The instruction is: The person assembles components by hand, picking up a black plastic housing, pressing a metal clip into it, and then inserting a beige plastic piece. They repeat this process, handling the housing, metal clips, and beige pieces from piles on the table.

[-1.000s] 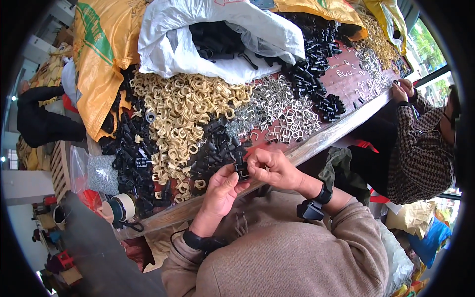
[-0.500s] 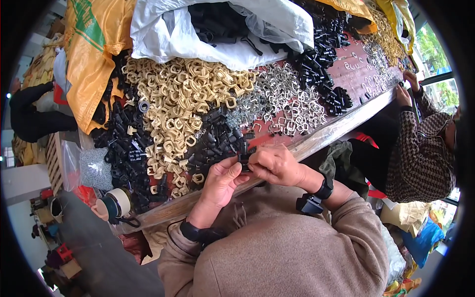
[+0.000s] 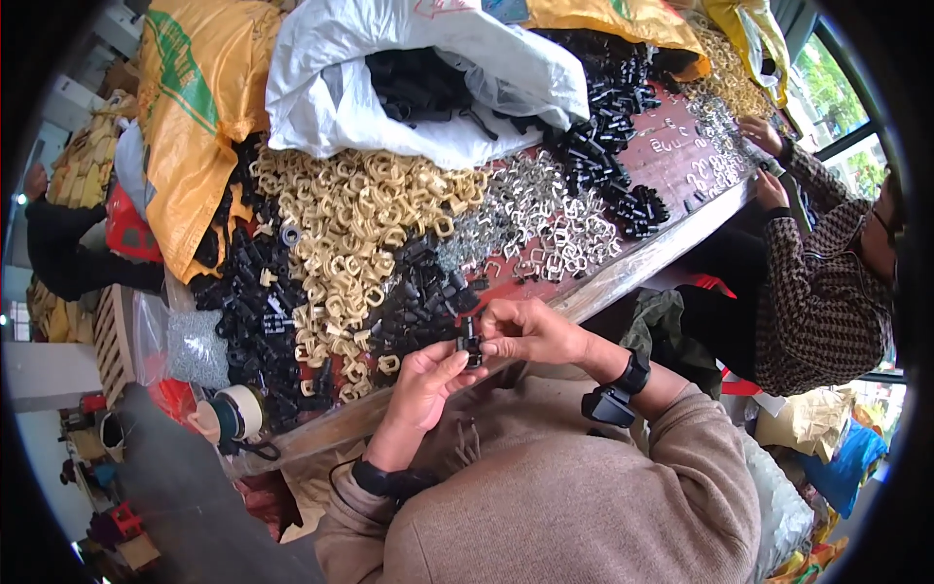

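Between my hands, just over the table's near edge, is a small black plastic part point(image 3: 470, 344). My left hand point(image 3: 425, 383) pinches its lower end between thumb and fingers. The fingertips of my right hand point(image 3: 533, 332) close on its right side; whether they also hold a smaller piece is hidden. Beyond my left hand lie loose black plastic parts point(image 3: 428, 292) and a large heap of beige plastic rings point(image 3: 341, 224). Bent silvery metal clips point(image 3: 574, 229) are spread farther right, past my right hand.
An open white sack point(image 3: 321, 97) of black parts stands at the back, beside an orange sack point(image 3: 185, 146). A bag of small metal pieces point(image 3: 197, 348) and a tape roll point(image 3: 240, 412) sit at the left edge. A co-worker in a checked jacket point(image 3: 827, 292) works at the right.
The black part now stands more upright and shows more. My right hand has shifted slightly left and down, its fingers less curled over the part. The view has tilted a little.
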Demonstrator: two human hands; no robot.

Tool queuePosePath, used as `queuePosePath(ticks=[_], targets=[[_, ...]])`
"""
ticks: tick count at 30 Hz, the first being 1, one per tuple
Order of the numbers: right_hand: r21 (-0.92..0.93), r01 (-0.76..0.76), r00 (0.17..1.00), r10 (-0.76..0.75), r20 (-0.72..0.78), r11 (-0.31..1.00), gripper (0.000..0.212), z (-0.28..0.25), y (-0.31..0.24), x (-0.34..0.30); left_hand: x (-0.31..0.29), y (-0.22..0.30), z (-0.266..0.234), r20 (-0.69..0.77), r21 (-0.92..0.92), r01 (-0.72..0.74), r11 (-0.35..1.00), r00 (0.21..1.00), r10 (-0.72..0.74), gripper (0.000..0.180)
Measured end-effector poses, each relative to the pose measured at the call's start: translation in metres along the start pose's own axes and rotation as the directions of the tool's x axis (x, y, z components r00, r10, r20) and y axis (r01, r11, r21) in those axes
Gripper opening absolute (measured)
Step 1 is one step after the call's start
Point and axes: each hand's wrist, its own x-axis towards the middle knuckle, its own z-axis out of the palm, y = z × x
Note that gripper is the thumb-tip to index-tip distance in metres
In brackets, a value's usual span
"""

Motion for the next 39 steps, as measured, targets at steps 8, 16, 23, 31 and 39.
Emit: queuePosePath(ticks=[8,16,23,31,39], targets=[[-0.944,0.085,0.978,-0.209,0.018,0.32,0.025,-0.05,-0.019,0.075,0.002,0.004,-0.015,-0.052,-0.02,-0.021,1.0,0.998,0.02,0.024],[-0.992,0.128,0.936,-0.331,0.119,0.008,0.017,-0.071,0.003,0.117,0.002,0.003,-0.021,-0.112,-0.032,-0.088,0.996,0.99,0.084,0.024],[-0.983,0.015,0.951,-0.306,-0.042,0.181,0.013,-0.078,0.008,0.108,0.002,0.001,-0.011,-0.122,-0.036,-0.126,0.991,0.985,0.121,0.022],[-0.643,0.193,0.948,-0.309,-0.071,0.741,0.017,-0.051,-0.018,0.048,0.006,-0.008,-0.005,-0.166,-0.063,-0.149,0.987,0.977,0.137,0.021],[-0.289,0.248,0.967,-0.221,0.124,0.925,0.024,-0.012,-0.018,0.019,0.015,-0.003,0.003,-0.142,-0.048,-0.127,0.991,0.983,0.119,0.019]])
